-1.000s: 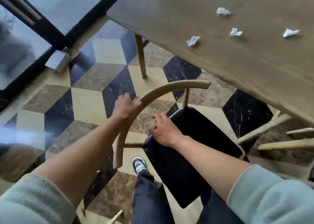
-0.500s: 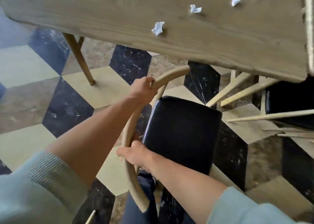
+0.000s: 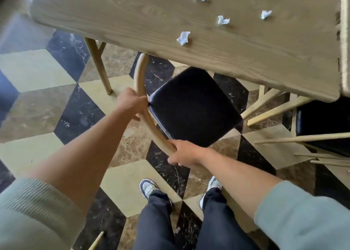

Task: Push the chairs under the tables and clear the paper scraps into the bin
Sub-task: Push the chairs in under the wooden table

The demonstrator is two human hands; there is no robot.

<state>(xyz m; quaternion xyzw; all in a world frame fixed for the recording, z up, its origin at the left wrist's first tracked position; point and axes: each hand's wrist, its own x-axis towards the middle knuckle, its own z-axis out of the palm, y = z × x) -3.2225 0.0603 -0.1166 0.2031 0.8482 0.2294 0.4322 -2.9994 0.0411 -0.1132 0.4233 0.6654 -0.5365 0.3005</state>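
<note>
Gripping chair rail — fingers curled.

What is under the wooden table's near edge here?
Under the table: the chair's curved backrest end, its black seat corner, and a table leg. Anything farther under is covered.

A single head-worn camera is looking steeply down and forward from standing height, with its wide lens bending the edges. It is facing toward twelve o'clock, where the table is filling the top of the frame. The wearer's own shoes are showing near six o'clock, so the view is sitting close, probably tilted slightly clockwise.
</note>
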